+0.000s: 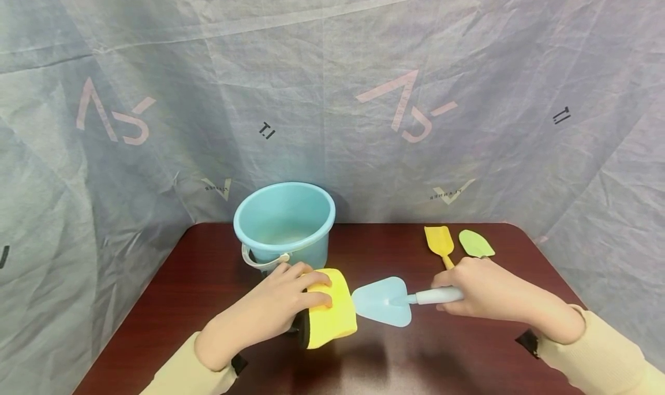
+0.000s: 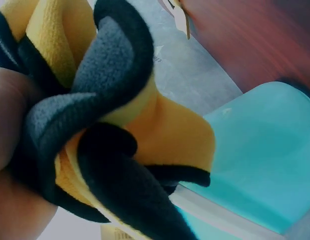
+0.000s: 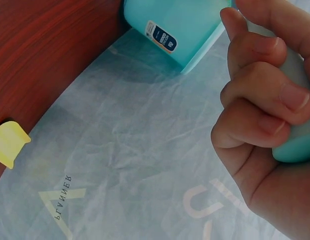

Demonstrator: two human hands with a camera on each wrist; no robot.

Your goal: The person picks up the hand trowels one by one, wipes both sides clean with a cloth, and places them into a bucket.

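Observation:
My left hand (image 1: 275, 300) grips a bunched yellow cloth (image 1: 332, 311) with a dark grey side and black edging, its folds showing close up in the left wrist view. Fingers of my right hand (image 1: 485, 285) are wrapped round the white handle (image 1: 439, 295) of a toy shovel. The shovel's pale blue blade (image 1: 384, 302) points left, its tip right at the cloth's edge. Both are held over the front middle of the table. Behind the left hand stands a light blue bucket (image 1: 312, 255), upright, its white carrying handle (image 1: 256, 261) hanging down at the front.
A yellow toy shovel (image 1: 439, 242) and a green scoop-like piece (image 1: 475, 243) lie at the back right of the dark red table (image 1: 171, 302), beyond my right hand. A grey printed cloth sheet (image 1: 322, 94) hangs behind the table and along its sides.

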